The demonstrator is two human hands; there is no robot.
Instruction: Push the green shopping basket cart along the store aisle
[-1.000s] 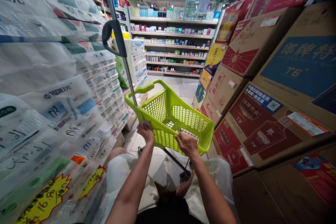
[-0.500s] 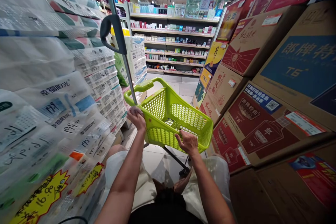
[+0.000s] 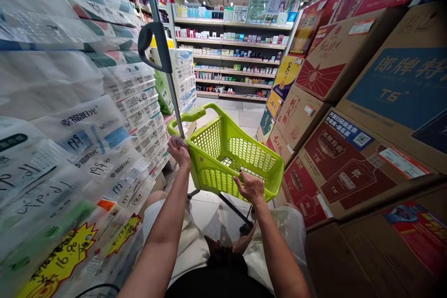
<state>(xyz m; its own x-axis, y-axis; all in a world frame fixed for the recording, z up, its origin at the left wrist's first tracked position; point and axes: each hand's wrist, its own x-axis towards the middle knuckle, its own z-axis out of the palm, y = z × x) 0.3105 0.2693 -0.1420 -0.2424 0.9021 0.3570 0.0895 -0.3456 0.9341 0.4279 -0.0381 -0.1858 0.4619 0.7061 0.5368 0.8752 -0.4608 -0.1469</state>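
Observation:
A lime-green shopping cart (image 3: 213,178) with perforated plastic sides stands slantwise in front of my knees, its basket holding nothing I can see. My left hand (image 3: 180,152) is closed on a greyish-pink cloth (image 3: 179,141) and presses it to the cart's near left corner, just below the handle bar. Right there a grey metal pole (image 3: 176,107) rises; it carries a dark loop handle (image 3: 164,49). My right hand (image 3: 253,187) grips the near rim of the basket, thumb along the edge and fingers partly hidden.
Stacked white tissue packs (image 3: 80,121) with handwritten prices crowd the left side. Cardboard liquor cartons (image 3: 344,163) are piled high on the right. Beyond the cart, pale floor tiles (image 3: 240,116) lead to shelves (image 3: 230,63) of small boxes and bottles.
My left hand with the cloth has shifted slightly up and left along the cart's corner. The right hand keeps its hold on the rim. The view has turned very slightly.

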